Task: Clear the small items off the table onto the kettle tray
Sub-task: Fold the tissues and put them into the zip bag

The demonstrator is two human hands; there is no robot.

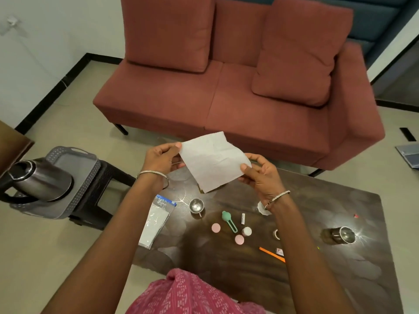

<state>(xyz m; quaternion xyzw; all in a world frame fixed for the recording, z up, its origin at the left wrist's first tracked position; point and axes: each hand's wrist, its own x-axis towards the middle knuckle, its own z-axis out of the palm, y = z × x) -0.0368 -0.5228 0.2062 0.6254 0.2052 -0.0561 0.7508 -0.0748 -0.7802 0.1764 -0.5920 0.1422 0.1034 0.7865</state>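
The fingers point(175, 148) of the left hand point(162, 158) pinch the left edge of a white paper napkin point(213, 162), thumb pressed against curled fingers. The right hand point(260, 175) pinches the opposite edge in the same way, its thumb lying on the near face of the sheet. Between them the paper napkin is held open in the air, lightly creased, over the far edge of the worktop point(328, 200), with its lower corner hanging down toward the dark wood. Each wrist carries a thin bangle.

Below the hands, the small things lie scattered on the worktop:
- a little steel cup point(196, 205)
- a green tool point(227, 217) (what kind I cannot tell)
- a white tube point(243, 218)
- two pink round caps point(215, 227)
- a small bottle point(246, 231)
- an orange pencil point(271, 253)

A clear zip bag point(156, 220) lies at the left edge, partly under the left forearm. A steel tumbler point(342, 234) stands well apart to the right.

The grey kettle tray point(77, 164) sits on a dark stool point(99, 184) just beside the worktop's left end, with a steel kettle point(40, 180) standing on its near part. Across the floor is a rust-red sofa point(226, 98).
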